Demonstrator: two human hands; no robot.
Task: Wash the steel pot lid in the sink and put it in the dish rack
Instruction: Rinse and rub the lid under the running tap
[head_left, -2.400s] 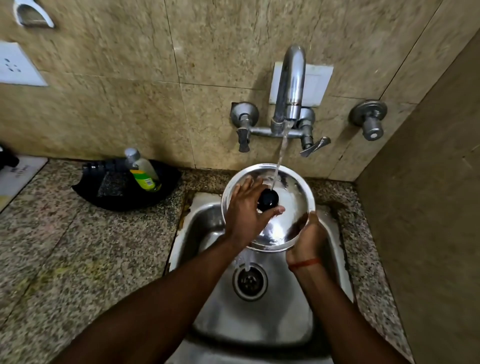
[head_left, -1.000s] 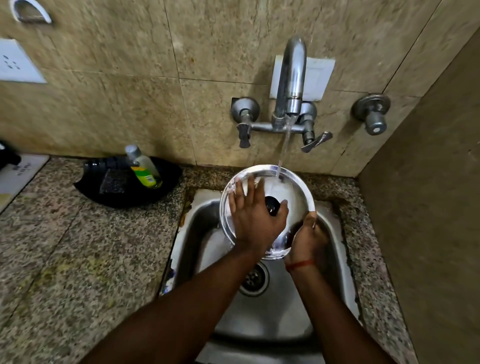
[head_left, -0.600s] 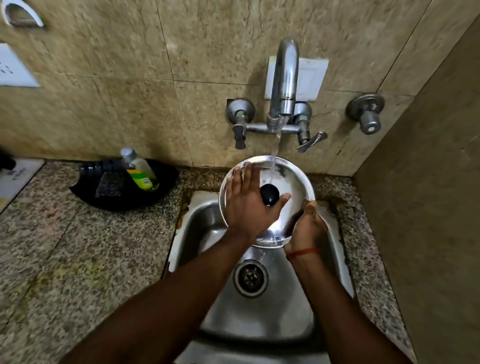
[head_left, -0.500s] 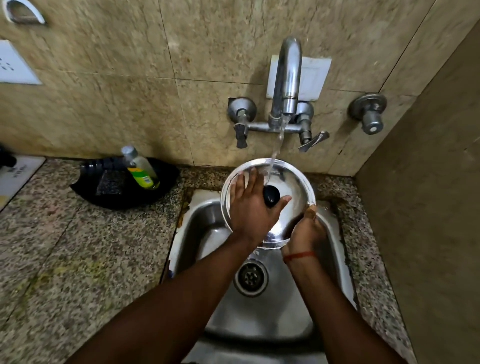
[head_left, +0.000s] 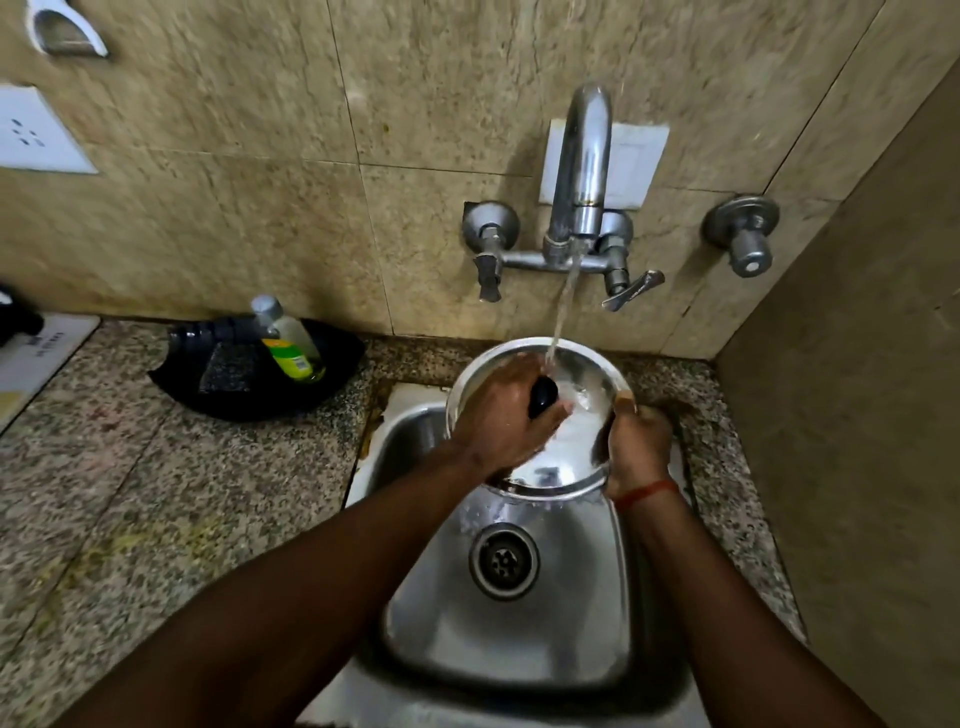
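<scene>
A round steel pot lid (head_left: 582, 452) with a black knob (head_left: 543, 396) is held tilted over the steel sink (head_left: 519, 644), under the stream running from the tap (head_left: 579, 171). My left hand (head_left: 498, 421) lies flat on the lid's top face, fingers spread beside the knob, with water striking near it. My right hand (head_left: 638, 447) grips the lid's right rim. No dish rack shows in view.
A black tray (head_left: 208, 400) on the granite counter (head_left: 156, 509) at the left holds a soap bottle (head_left: 288, 343) and a dark scrub pad (head_left: 228, 366). The tiled wall carries a second valve (head_left: 740, 234). A side wall closes the right. The drain (head_left: 504, 561) sits mid-sink.
My left hand has slid over the lid's top around the knob while the right hand keeps the rim. The lid stays under the running water.
</scene>
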